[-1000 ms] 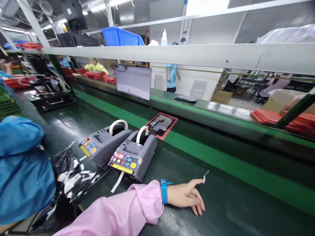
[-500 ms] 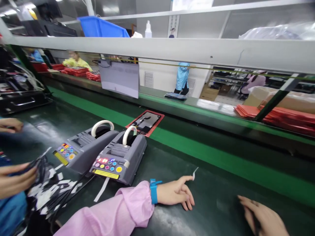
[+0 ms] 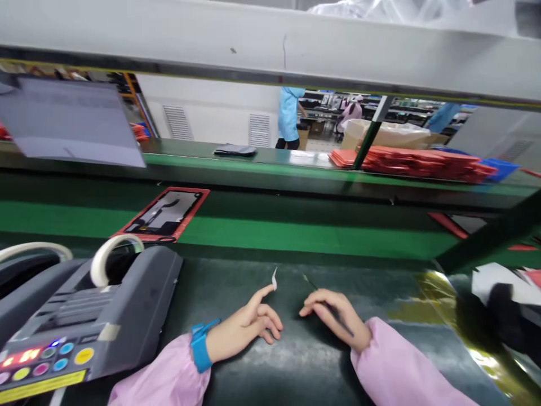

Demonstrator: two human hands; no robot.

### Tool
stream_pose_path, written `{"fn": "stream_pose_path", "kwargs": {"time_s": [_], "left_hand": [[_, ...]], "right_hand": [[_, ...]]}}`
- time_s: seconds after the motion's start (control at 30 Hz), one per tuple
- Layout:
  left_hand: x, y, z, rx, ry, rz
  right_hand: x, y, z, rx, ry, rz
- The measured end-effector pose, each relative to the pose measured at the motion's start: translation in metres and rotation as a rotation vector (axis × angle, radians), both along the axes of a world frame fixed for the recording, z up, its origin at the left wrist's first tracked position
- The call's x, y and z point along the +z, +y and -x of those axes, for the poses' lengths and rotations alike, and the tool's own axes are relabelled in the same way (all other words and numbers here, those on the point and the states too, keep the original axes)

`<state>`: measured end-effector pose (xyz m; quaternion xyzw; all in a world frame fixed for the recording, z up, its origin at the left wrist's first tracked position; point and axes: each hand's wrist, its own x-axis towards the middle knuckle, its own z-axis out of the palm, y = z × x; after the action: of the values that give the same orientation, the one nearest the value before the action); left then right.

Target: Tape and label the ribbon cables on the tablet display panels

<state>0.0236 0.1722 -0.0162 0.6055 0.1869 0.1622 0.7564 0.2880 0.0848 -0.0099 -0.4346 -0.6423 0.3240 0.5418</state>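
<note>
A small white strip of tape (image 3: 274, 279) clings to the raised index fingertip of my left hand (image 3: 240, 327). The other fingers are loosely curled and apart, gripping nothing, and a blue strap circles the wrist. To the right, my right hand (image 3: 333, 316) is closed around dark, slim tweezers (image 3: 311, 283), whose tip points up and away; the handle runs back under the palm. Both hands hover over the dark bench mat (image 3: 274, 372), apart from each other. Left of them stands a grey tape dispenser (image 3: 131, 316) with a white tape roll (image 3: 101, 265).
A flat device part on a red tray (image 3: 194, 208) lies on the green strip behind the dispenser. Red trays (image 3: 414, 163) are stacked on the far ledge. At right are a green post (image 3: 486, 242) and yellowish film (image 3: 469, 338). A shelf (image 3: 211, 51) crosses above.
The view has swung right, so the dispensers now sit farther left. My right hand has come in closer to my left, and its tweezers now show clearly. The tape stays on the left fingertip.
</note>
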Motion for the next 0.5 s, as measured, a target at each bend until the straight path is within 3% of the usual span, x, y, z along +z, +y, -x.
{"fn": "stream_pose_path", "kwargs": {"time_s": [0.07,0.13,0.27,0.5], "left_hand": [[0.000,0.001,0.000,-0.003,0.000,-0.007],[0.001,0.002,0.000,-0.015,-0.003,-0.021],[0.005,0.003,0.000,-0.036,-0.001,-0.050],[0.004,0.004,0.000,-0.061,0.017,-0.092]], "right_hand": [[0.002,0.005,-0.009,-0.099,0.396,0.152],[0.003,0.013,-0.018,-0.198,0.633,0.190],[0.001,0.026,-0.034,-0.307,0.801,0.221],[0.001,0.026,-0.037,-0.348,0.912,0.289]]}}
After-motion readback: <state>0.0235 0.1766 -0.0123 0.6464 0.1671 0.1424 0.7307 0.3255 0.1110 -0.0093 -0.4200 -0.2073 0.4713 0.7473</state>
